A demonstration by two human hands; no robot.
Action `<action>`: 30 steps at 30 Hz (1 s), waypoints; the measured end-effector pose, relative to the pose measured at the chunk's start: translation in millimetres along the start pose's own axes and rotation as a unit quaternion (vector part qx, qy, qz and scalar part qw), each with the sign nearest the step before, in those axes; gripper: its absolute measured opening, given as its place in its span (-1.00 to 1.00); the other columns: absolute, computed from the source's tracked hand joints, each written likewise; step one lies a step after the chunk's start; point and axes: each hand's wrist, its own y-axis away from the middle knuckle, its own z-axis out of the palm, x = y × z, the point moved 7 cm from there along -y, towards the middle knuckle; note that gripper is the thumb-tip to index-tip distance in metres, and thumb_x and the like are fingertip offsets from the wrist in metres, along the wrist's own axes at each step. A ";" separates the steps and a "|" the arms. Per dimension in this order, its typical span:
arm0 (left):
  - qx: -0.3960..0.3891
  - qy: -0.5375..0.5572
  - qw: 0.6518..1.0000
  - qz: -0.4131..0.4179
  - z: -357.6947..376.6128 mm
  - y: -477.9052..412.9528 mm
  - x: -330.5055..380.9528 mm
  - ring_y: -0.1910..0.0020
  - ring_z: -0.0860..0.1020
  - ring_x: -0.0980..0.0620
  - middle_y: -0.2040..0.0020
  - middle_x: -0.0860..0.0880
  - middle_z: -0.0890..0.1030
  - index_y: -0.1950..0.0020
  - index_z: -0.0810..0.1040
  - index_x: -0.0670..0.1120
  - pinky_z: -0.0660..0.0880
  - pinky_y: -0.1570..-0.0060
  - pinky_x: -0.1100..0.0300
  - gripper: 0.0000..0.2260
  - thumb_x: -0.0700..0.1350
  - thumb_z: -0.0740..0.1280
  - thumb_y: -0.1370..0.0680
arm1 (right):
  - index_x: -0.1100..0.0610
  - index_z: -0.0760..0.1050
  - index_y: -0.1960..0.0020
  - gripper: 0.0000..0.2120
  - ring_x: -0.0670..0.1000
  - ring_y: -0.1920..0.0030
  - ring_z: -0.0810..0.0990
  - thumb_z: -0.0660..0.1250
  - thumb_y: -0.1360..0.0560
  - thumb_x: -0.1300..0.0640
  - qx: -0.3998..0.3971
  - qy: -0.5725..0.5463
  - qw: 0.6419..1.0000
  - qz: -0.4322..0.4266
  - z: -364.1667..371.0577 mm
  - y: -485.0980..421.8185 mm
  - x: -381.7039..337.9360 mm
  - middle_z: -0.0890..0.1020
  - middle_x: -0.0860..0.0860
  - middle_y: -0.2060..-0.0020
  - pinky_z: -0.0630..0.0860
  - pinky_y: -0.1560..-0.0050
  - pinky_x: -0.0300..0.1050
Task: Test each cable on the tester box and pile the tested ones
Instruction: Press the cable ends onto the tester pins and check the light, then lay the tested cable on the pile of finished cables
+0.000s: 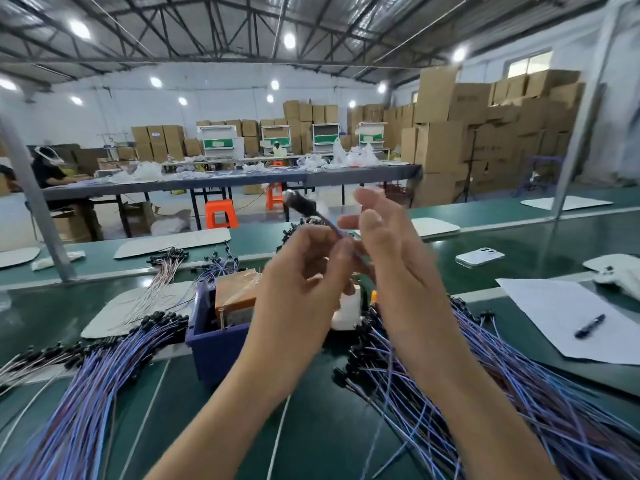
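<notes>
Head view shows us one cable (323, 220) raised in the air between both hands, above the green bench (311, 431). Its black plug (300, 201) points up and to the left and is blurred, so we cannot make out its shape. Our left hand (304, 275) has its fingers curled and pinches the thin purple wire between thumb and forefinger. Our right hand (388, 251) stands just beside it with fingers straight and spread, gripping nothing. Whether its palm touches the wire we cannot tell, as the wire runs out of sight behind the hands. Below, the tester box (235, 289), an orange block under clear wrap, sits in a blue tub (214, 344), and our left wrist covers its right side. A white block (346, 311) next to it is mostly hidden between our wrists. Heaps of purple cables with black ends fan out at either side: the left pile (86, 375) and the right pile (502, 393), both cut off by the lower edge. Further right lie a sheet of paper (571, 313) with a pen (589, 326) on it, and a phone (479, 257) beyond.
</notes>
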 end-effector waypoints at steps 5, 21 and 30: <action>0.089 0.078 0.986 -0.116 7.0 -34.7 -27.6 0.39 0.57 0.13 0.22 0.03 0.68 -0.02 0.58 -0.11 0.50 0.42 0.28 -0.88 -0.10 0.29 -0.65 | -0.24 0.56 -0.13 -0.80 -0.16 0.47 0.48 0.23 -0.64 0.02 0.038 0.137 0.987 0.072 -40.2 10.2 25.4 0.65 -0.15 0.22 0.37 0.45 -0.32; -0.264 -0.238 0.913 -0.200 131.4 -9.9 -178.7 0.33 0.56 -0.07 0.23 -0.17 0.64 0.11 0.58 -0.20 0.54 0.22 0.04 -0.54 0.18 0.21 -0.66 | -0.08 0.29 -0.49 -0.59 0.00 -0.29 0.47 0.03 -0.67 -0.14 0.024 0.700 0.678 0.221 -150.7 76.7 101.7 0.49 -0.07 -0.33 0.39 -0.23 -0.07; -0.415 -0.253 0.827 -0.282 -14.6 46.5 -195.2 0.45 0.50 0.15 0.28 0.10 0.65 0.05 0.58 0.00 0.42 0.46 0.28 -0.69 0.18 0.20 -0.65 | 0.04 0.49 -0.33 -0.67 -0.01 0.20 0.63 0.34 -0.57 0.11 -0.005 0.522 0.853 0.004 -15.0 67.2 119.6 0.67 -0.07 0.16 0.42 0.23 -0.19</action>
